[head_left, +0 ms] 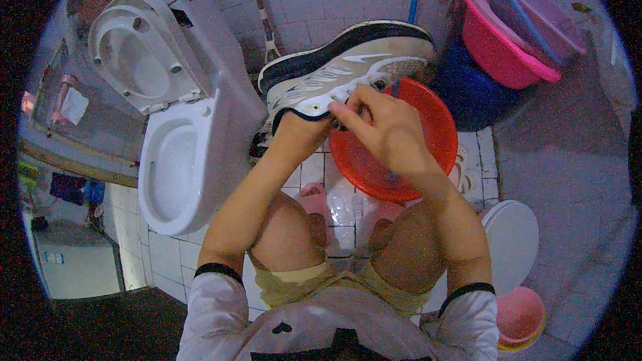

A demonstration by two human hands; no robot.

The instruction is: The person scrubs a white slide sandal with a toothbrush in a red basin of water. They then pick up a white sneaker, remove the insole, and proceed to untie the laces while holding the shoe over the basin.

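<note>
Toilet of glossy white ceramic with its lid raised (234, 120) stands well left of the person's left hand (304, 128). Beyond the right hand (389, 120), farther out and to the right, a deep navy-blue round tub (471, 93) sits under a tilted bright-pink plastic basin (491, 47). Directly below the right hand is a round red plastic basin (438, 137). A beige-and-white sports shoe with a thick black-and-white sole (348, 63) is held above the near-left hand's wrist, partly over that basin, its sole turned away and its toe pointing right. The left hand is pushed into the shoe's opening; its fingers are hidden, so their grip cannot be told. The right thumb and fingers are curled close together at the shoe's front; whether they pinch a lace is unclear. Judging from this, the shoe is already raised and supported, while handling around its eyelets appears unfinished.
</note>
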